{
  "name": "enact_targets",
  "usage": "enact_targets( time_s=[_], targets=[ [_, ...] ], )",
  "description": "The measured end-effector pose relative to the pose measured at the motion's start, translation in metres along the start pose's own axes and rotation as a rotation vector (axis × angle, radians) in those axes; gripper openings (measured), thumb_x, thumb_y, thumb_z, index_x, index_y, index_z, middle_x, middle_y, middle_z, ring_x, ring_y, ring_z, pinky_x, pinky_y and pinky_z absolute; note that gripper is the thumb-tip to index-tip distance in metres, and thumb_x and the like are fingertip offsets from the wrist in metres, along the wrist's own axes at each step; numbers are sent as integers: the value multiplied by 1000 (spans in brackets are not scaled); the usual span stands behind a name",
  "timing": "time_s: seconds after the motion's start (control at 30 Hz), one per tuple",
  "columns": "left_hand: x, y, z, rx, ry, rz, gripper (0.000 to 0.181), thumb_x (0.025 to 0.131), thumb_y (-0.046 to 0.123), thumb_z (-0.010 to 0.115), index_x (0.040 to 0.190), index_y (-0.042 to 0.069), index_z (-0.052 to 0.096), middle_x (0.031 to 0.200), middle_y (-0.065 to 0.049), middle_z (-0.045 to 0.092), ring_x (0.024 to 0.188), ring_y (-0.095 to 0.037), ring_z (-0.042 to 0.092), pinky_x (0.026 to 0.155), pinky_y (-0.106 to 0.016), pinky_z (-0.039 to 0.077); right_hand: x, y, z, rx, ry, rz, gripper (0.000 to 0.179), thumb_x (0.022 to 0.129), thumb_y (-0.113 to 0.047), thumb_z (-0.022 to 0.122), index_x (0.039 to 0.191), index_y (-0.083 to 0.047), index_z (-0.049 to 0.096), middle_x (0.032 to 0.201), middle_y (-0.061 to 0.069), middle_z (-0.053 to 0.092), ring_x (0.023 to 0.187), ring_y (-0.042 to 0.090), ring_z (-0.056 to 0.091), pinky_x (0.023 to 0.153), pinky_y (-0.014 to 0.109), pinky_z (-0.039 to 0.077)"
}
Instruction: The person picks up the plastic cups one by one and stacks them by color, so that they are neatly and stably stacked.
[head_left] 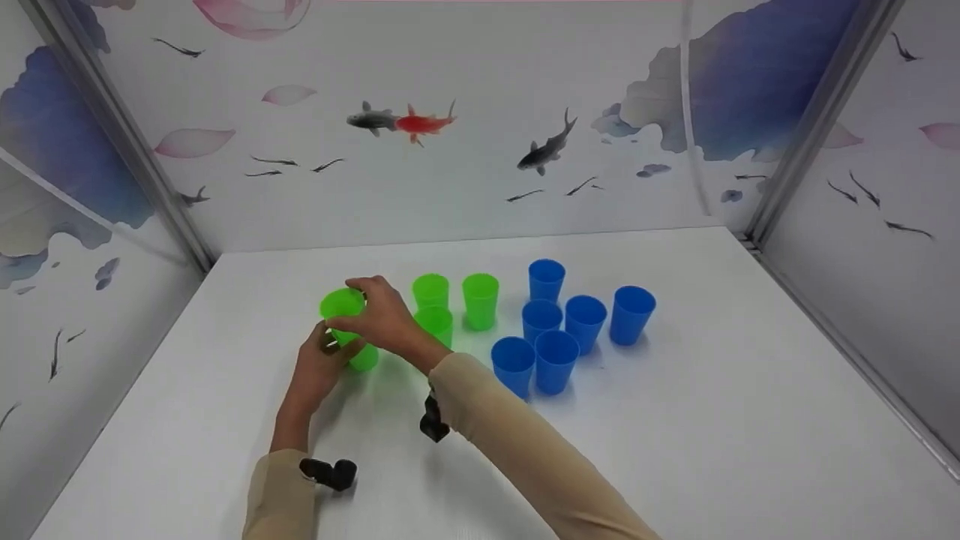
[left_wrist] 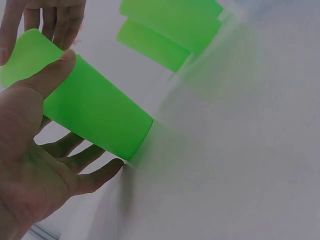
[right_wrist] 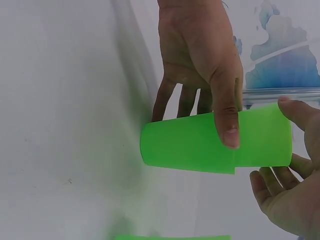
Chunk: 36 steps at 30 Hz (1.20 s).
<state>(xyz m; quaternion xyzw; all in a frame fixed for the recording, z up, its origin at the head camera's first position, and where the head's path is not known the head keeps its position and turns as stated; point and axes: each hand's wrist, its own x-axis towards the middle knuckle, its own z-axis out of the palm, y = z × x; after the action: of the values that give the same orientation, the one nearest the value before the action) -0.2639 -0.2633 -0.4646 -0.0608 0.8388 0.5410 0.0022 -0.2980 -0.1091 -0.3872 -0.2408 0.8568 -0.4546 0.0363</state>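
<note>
the left hand (head_left: 319, 367) pinches the low green cup (right_wrist: 185, 144), thumb on one side and fingers on the other. the right hand (head_left: 386, 316) pinches the top green cup (right_wrist: 262, 141) up by its rim. to do this well, i think the left hand should hold its cup still, and the right hand should keep the top cup straight in line so it doesn't stick. a soft squeeze is best, as the cups look thin.

the top cup sits partly inside the low one, between the right thumb and fingers. i can't tell if the low cup touches the white table (head_left: 712, 435). three more green cups (head_left: 480, 301) stand to the right, then six blue cups (head_left: 632, 316).
</note>
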Motion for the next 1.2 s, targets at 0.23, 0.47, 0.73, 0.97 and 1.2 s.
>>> enact_targets(
  time_s=[0.23, 0.47, 0.73, 0.97, 1.2],
  targets=[
    [-1, -2, 1, -4, 4, 18, 81, 95, 49, 65, 157, 15, 25, 161, -19, 33, 147, -39, 37, 116, -50, 40, -2, 10, 8, 29, 27, 13, 66, 89, -33, 77, 145, -10, 52, 143, 8, 56, 128, 20, 56, 107, 30, 49],
    [0, -4, 1, -16, 6, 59, 75, 99, 39, 62, 158, 12, 24, 160, -19, 34, 146, -40, 38, 116, -51, 40, -6, 16, 10, 47, 33, 28, 68, 88, -33, 78, 147, -11, 50, 145, 7, 56, 134, 21, 53, 112, 33, 46],
    [0, -5, 3, -55, 8, 82, 80, 95, 45, 67, 156, 11, 28, 157, -18, 38, 145, -37, 41, 116, -49, 42, -17, 20, 8, 146, 100, -31, 64, 90, -30, 77, 145, -10, 52, 145, 7, 56, 137, 23, 52, 111, 33, 47],
    [1, -3, 3, -39, 10, 62, 86, 92, 48, 69, 157, 11, 26, 157, -19, 39, 144, -36, 42, 116, -49, 42, -38, 18, -2, 250, 147, -139, 59, 90, -27, 77, 142, -10, 55, 142, 8, 57, 134, 23, 53, 108, 39, 49],
    [-1, 0, 2, -59, 5, 61, 87, 93, 48, 67, 158, 10, 23, 159, -19, 36, 147, -37, 37, 119, -52, 36, -56, 21, -14, 263, 245, -184, 56, 89, -25, 77, 139, -10, 57, 140, 7, 59, 133, 22, 53, 109, 41, 48]
  ],
)
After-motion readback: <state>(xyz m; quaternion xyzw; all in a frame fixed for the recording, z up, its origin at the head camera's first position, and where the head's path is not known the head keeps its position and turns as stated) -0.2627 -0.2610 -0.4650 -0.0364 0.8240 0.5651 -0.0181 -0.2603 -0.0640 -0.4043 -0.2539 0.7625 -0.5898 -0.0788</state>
